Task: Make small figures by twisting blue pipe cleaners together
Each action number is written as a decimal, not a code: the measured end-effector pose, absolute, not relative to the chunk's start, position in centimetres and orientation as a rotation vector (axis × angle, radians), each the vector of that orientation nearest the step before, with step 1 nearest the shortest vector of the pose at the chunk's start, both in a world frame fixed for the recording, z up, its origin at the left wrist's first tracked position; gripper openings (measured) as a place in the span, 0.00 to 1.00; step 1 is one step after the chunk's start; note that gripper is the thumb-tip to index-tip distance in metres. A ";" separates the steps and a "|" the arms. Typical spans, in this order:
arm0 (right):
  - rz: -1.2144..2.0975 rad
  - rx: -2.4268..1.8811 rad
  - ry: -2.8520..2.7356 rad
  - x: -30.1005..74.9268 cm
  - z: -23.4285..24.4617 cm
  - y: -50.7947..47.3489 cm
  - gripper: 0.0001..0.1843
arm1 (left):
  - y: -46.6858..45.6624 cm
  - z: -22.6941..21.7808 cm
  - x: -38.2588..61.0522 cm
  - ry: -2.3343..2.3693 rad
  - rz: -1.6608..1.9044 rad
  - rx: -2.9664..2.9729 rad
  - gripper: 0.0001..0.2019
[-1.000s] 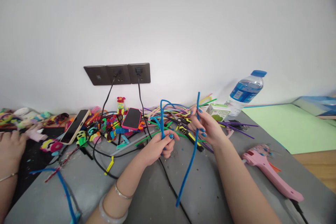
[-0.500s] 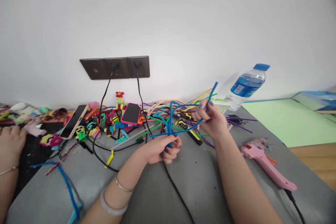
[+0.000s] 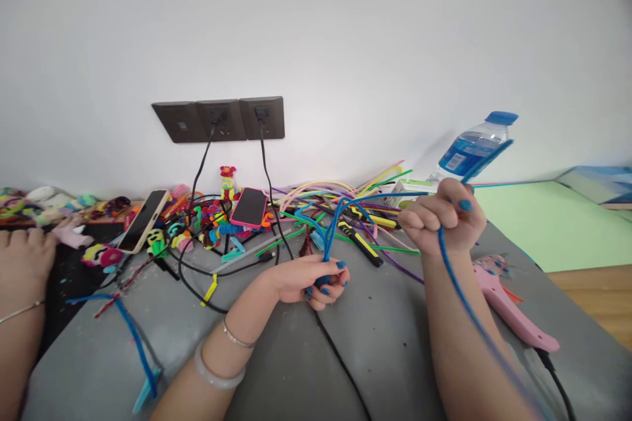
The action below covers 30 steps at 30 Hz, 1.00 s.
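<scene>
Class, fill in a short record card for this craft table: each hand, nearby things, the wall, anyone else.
Left: left hand shut around bent blue pipe cleaners, low over grey table
Right: right hand fisted on long blue pipe cleaner, raised
Nearby: pile of coloured pipe cleaners, pink glue gun, water bottle, pink-cased phone, beige phone
Wall: sockets with black cables plugged in
Other person: a hand resting at the left edge
</scene>
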State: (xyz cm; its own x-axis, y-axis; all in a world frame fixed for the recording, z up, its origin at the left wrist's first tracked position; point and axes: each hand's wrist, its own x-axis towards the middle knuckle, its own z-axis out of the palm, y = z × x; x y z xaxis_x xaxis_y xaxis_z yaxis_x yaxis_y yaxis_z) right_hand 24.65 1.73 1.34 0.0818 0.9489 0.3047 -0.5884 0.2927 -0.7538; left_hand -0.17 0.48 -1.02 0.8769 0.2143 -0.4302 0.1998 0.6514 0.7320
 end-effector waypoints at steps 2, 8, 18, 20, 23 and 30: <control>1.246 -0.507 -0.920 24.4 1.5 1.7 0.29 | 0.4 -1.2 -0.1 0.533 0.009 0.894 0.14; 1.363 -0.648 -1.109 21.0 0.9 2.9 0.22 | 0.2 -2.4 0.4 0.543 0.093 0.895 0.17; 1.428 -0.639 -1.102 20.0 0.3 3.3 0.26 | 0.3 -2.1 0.4 0.508 0.182 0.908 0.14; 1.531 -0.630 -1.105 20.3 0.3 3.2 0.27 | 0.3 -2.1 0.4 0.562 0.332 0.943 0.13; 1.591 -0.609 -1.077 20.2 0.4 3.2 0.27 | 0.2 -2.0 0.4 0.659 0.502 1.000 0.15; 1.355 -0.529 -0.971 19.9 0.5 3.9 0.26 | -0.4 -2.1 0.9 0.588 0.279 1.045 0.25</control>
State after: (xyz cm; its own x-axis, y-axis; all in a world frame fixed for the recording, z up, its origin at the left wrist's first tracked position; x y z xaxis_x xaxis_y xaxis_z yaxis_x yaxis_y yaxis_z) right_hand 19.91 3.85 0.49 -0.0698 0.9602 0.2705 -0.5645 0.1856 -0.8043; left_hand 0.93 -0.43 -2.09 0.8134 0.4842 -0.3223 0.0567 0.4854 0.8725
